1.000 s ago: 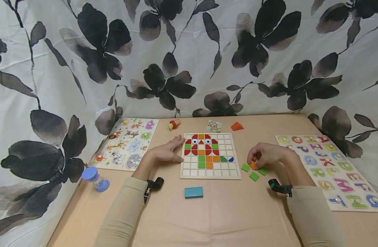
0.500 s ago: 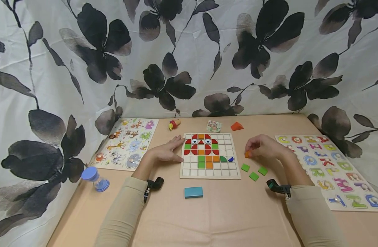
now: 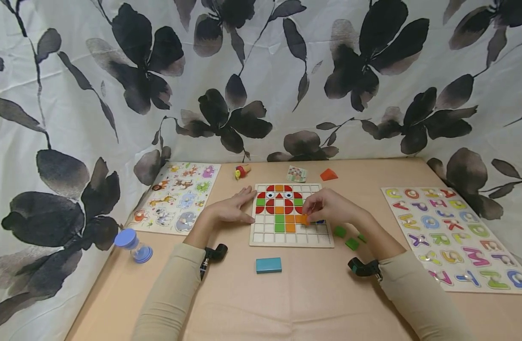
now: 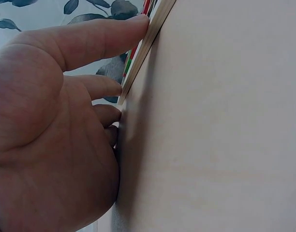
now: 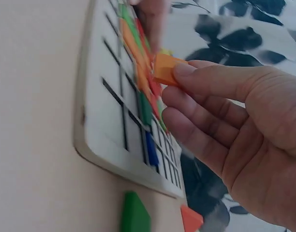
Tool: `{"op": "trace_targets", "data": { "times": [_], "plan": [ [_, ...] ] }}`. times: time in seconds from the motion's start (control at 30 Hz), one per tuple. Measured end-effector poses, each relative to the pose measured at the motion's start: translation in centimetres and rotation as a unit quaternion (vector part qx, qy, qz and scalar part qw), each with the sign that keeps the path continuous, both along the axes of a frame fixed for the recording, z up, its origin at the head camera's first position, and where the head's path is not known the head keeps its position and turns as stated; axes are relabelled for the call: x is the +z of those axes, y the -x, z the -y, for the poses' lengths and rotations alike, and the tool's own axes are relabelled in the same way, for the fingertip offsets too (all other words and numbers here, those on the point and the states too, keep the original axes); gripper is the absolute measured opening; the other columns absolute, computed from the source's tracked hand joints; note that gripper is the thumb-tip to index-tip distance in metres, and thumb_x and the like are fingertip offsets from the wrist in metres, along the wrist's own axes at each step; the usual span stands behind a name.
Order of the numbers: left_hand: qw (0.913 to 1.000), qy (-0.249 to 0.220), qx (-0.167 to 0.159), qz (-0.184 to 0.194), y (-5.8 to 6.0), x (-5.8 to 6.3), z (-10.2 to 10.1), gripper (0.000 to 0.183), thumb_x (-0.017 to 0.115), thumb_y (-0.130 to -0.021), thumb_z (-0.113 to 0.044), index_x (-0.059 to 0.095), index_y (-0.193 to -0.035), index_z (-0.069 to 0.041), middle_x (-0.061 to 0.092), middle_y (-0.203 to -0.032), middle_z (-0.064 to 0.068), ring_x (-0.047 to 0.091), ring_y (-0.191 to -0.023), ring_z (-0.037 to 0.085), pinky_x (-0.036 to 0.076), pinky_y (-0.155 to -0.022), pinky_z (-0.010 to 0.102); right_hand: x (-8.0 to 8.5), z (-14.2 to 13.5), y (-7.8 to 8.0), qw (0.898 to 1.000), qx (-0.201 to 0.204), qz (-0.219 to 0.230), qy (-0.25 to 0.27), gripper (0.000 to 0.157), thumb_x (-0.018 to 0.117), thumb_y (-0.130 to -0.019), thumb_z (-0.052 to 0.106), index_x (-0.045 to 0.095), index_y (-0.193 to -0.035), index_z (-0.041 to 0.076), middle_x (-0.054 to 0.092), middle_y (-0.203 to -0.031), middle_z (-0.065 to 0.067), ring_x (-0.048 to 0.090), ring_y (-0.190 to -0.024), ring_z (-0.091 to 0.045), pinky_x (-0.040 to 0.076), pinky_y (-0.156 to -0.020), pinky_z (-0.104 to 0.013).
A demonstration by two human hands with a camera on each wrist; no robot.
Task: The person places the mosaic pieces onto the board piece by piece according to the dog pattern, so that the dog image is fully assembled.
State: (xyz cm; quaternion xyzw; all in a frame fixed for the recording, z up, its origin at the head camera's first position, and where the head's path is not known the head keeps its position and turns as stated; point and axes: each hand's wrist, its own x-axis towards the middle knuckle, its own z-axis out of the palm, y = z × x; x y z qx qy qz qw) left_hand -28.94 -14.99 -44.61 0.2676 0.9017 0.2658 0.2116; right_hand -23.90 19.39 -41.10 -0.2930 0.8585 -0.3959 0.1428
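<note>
A white grid board (image 3: 265,239) lies mid-table with red, orange, green and blue tiles set in its squares. My left hand (image 3: 229,208) rests at its left edge, fingers extended; in the left wrist view the thumb (image 4: 104,41) touches the board's side. Over the right half of the board, my right hand (image 3: 331,207) pinches an orange square tile (image 5: 166,69) between thumb and fingertips. Beneath that hand, a blue piece (image 5: 151,149) and a dark green piece (image 5: 145,108) sit in the grid. Several green square tiles (image 3: 352,244) lie right of the board, partly under the right wrist.
A teal block (image 3: 268,265) lies in front of the board. Behind it are a small red-and-yellow toy (image 3: 242,171), a picture card (image 3: 297,174) and an orange-red triangular piece (image 3: 328,174). An animal board (image 3: 175,199), an hourglass (image 3: 134,246) and a letter board (image 3: 453,237) flank the sides.
My right hand has picked up the orange tile from among the green tiles and carried it left over the board. The left hand has stayed at the board's left edge.
</note>
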Motion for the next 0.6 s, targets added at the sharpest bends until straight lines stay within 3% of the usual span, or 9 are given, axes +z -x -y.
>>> {"op": "trace_targets", "data": {
  "times": [0.27,0.6],
  "plan": [
    [1.0000,-0.002,-0.002,0.002,0.0,-0.1,-0.1,0.097,0.072,-0.079,-0.040,0.015,-0.155,-0.021,-0.005,-0.162,0.003,-0.009,-0.147,0.019,0.002,-0.117,0.049,-1.3,1.7,-0.3,0.998,0.029,-0.029,-0.055,0.013,0.077,-0.080,0.008,0.073,-0.090,0.014,0.068,-0.085,0.004,0.060,-0.076,-0.015,0.054,-0.070,-0.026],
    [0.9999,0.000,-0.011,-0.011,0.1,0.0,-0.1,0.098,0.073,-0.079,-0.040,0.014,-0.155,-0.019,-0.005,-0.162,0.006,-0.008,-0.147,0.023,0.001,-0.117,0.047,-0.7,2.4,-1.2,0.994,0.016,-0.056,-0.097,0.013,0.077,-0.080,0.008,0.074,-0.091,0.015,0.067,-0.084,0.006,0.058,-0.075,-0.012,0.053,-0.069,-0.025]
  ]
}}
